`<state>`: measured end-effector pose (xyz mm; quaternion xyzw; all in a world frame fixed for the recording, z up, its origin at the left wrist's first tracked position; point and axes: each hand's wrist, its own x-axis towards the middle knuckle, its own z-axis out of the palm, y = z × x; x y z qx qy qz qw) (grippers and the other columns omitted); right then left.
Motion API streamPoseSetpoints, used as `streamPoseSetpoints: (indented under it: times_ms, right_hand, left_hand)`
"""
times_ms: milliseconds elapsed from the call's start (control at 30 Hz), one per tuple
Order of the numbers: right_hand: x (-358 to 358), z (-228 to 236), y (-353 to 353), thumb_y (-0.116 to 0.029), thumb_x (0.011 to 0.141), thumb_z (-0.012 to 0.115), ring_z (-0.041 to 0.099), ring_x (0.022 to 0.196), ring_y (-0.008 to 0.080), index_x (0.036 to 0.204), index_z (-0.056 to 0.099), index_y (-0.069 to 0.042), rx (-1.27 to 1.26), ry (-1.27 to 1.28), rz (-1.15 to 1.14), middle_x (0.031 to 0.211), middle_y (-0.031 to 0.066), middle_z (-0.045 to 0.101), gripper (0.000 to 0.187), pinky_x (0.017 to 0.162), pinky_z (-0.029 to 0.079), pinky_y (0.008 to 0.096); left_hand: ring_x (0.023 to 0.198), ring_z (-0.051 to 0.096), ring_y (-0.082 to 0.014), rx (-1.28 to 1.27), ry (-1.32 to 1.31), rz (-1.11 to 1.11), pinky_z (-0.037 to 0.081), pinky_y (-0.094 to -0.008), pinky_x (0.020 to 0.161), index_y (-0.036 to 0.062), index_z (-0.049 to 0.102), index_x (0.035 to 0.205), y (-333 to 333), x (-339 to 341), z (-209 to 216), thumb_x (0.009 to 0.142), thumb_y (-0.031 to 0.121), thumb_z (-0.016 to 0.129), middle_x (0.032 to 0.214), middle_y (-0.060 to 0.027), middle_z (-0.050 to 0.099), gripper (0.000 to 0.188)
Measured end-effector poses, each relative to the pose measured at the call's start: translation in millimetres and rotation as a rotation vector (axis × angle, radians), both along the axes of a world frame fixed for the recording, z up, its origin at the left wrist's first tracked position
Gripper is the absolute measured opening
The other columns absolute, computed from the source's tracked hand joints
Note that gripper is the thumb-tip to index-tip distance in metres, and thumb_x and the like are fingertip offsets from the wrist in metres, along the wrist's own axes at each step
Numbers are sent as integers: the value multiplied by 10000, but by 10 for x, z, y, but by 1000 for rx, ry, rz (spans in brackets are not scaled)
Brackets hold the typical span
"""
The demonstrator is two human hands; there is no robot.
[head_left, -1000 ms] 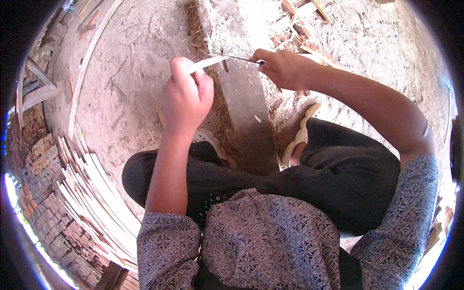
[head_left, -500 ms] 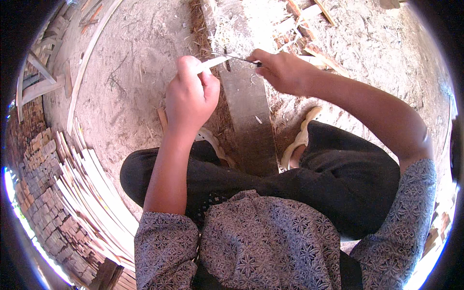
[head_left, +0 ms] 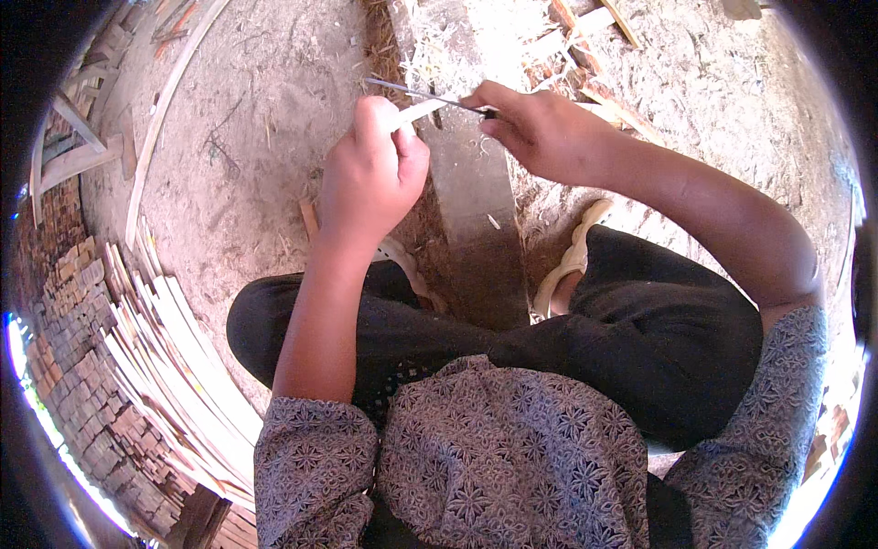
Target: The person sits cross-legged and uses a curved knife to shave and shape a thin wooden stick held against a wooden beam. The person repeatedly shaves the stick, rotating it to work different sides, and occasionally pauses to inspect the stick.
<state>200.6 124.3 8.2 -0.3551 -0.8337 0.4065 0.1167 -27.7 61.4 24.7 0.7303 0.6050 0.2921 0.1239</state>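
My left hand [head_left: 377, 174] is closed around a short, pale wooden stick [head_left: 422, 110], whose end sticks out to the right past the fingers. In my right hand [head_left: 553, 135] is a knife [head_left: 395, 87] with a long, thin, dark blade, gripped at its handle end. The blade points left and crosses the stick near its free end. Both hands are raised over a grey wooden plank [head_left: 471, 197] that runs away from me between my feet. Curly pale shavings [head_left: 428, 64] lie at its far part, and one small chip [head_left: 494, 221] rests nearer.
Long pale wood strips [head_left: 187, 352] lie to the left, beside stacked small wood blocks [head_left: 78, 366]. A long bent strip [head_left: 169, 91] stretches across the dirt floor [head_left: 247, 137]. Wood scraps [head_left: 626, 117] lie beyond my right hand. My sandalled right foot [head_left: 576, 256] stands beside the plank.
My left hand has shifted slightly right and up with the stick. The knife blade now reaches farther left across it, and my right hand has turned a little, its fingers nearer the stick.
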Motion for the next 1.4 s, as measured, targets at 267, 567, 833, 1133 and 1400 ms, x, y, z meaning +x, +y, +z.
streamPoseSetpoints:
  times_ms: [267, 567, 833, 1133, 1400]
  right_hand:
    - [518, -1025, 327, -157, 1007, 540, 715, 750, 373, 1239, 471, 28, 101, -576, 162, 876, 219, 668, 304, 624, 573, 475]
    - [-92, 64, 80, -187, 1060, 474, 715, 782, 352, 1316, 443, -81, -2, -81, 39, 824, 206, 689, 278, 653, 523, 479]
    - [367, -872, 389, -137, 1011, 550, 715, 724, 335, 1268, 504, -28, 48, -484, 85, 777, 177, 670, 282, 644, 553, 451]
    - [55, -618, 219, -180, 1032, 526, 704, 734, 407, 1258, 470, -96, 43, -315, 54, 802, 191, 693, 248, 646, 557, 469]
    - [-104, -181, 284, -184, 1029, 532, 709, 733, 387, 1259, 480, -79, 57, -319, 59, 809, 214, 696, 258, 646, 549, 490]
  left_hand:
    - [636, 640, -435, 37, -19, -24, 500, -505, 541, 44, 442, 1017, 78, 4, -70, 900, 73, 598, 689, -201, 597, 197]
    - [629, 648, -406, 36, -29, 0, 504, -483, 547, 34, 443, 1035, 16, -93, -55, 903, 51, 598, 708, -192, 599, 204]
    - [640, 649, -410, -3, -51, 25, 501, -485, 548, 34, 458, 1037, 49, -111, -72, 911, 68, 610, 719, -206, 605, 201]
    - [645, 648, -415, 32, -30, -20, 499, -491, 553, 34, 461, 1024, 27, -83, -84, 911, 78, 606, 715, -204, 603, 190]
    - [616, 648, -387, -1, -52, 20, 503, -475, 543, 31, 463, 1021, -11, -110, -52, 909, 76, 604, 696, -176, 599, 185]
